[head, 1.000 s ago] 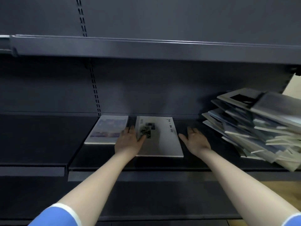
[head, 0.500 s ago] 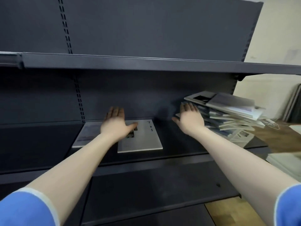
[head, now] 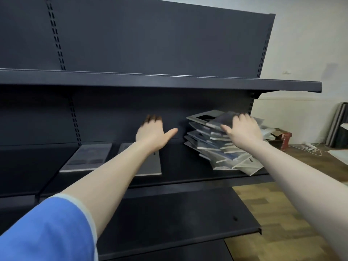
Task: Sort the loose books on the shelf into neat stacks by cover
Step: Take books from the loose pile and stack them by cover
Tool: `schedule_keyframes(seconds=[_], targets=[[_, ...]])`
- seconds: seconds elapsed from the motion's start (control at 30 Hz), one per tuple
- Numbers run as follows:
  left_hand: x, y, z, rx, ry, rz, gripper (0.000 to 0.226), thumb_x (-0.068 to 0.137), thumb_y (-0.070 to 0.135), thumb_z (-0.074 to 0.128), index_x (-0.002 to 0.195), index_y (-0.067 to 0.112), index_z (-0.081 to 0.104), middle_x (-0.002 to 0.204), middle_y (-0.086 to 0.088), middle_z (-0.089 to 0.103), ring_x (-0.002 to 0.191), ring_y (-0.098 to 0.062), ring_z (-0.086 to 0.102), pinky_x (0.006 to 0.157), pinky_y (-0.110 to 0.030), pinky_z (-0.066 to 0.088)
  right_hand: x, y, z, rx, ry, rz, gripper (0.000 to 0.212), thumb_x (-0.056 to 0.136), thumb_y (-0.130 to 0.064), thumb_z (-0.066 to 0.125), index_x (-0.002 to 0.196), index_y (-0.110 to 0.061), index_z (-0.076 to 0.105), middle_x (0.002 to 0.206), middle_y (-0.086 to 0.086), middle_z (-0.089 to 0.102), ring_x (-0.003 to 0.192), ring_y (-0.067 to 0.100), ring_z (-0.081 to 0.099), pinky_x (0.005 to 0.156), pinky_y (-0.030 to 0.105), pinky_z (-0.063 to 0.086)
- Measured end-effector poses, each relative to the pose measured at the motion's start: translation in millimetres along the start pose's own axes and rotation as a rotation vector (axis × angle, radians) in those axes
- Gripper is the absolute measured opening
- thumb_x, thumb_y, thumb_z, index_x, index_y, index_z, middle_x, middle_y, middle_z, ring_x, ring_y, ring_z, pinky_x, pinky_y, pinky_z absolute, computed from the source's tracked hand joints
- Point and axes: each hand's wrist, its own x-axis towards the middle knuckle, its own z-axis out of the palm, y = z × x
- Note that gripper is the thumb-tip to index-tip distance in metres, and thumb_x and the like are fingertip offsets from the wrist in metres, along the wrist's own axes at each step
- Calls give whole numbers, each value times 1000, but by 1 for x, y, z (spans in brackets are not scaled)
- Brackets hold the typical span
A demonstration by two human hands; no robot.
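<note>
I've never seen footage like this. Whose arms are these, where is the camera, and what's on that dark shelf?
No machine here: a person wears a camera on the head, looking forward and down along both arms. The left hand hovers open above the shelf, holding nothing. The right hand reaches the top of a messy pile of books; whether it grips one is unclear. Two books lie flat on the left: a grey-covered book and a pale book, partly hidden behind the left forearm.

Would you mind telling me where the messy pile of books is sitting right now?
In the head view, the messy pile of books sits at the right end of the middle shelf, under the right hand.
</note>
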Motion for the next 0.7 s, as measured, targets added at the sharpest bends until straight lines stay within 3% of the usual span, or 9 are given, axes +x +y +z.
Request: schedule_keyframes(seconds=[0.3, 0.53, 0.6, 0.7], targets=[[24, 129, 39, -54, -43, 24, 85, 89, 69, 28, 150, 10, 20, 157, -7, 19, 146, -24, 12, 114, -41, 22, 24, 123, 37, 107, -34, 28, 72, 94, -60, 29, 121, 2, 53, 120, 20, 55, 112, 33, 48, 94, 42, 39], [42, 174, 46, -39, -139, -13, 85, 88, 70, 28, 148, 10, 24, 155, -6, 24, 142, -26, 24, 110, -40, 29, 31, 167, 61, 174, -112, 67, 74, 96, -58, 23, 126, 5, 49, 128, 24, 51, 120, 36, 45, 98, 43, 36], [47, 181, 46, -54, -212, -37, 85, 87, 72, 30, 143, 9, 34, 148, -8, 38, 132, -27, 39, 101, -38, 38, 33, 171, 66, 217, -133, 72, 76, 97, -58, 20, 127, 5, 49, 130, 26, 49, 122, 37, 44, 100, 44, 36], [54, 189, 43, -101, -243, -68, 77, 84, 70, 41, 127, 7, 52, 120, -7, 60, 106, -25, 57, 83, -33, 46, 37, 173, 69, 272, -155, 75, 76, 97, -57, 17, 129, 4, 49, 131, 27, 49, 121, 38, 45, 100, 44, 36]])
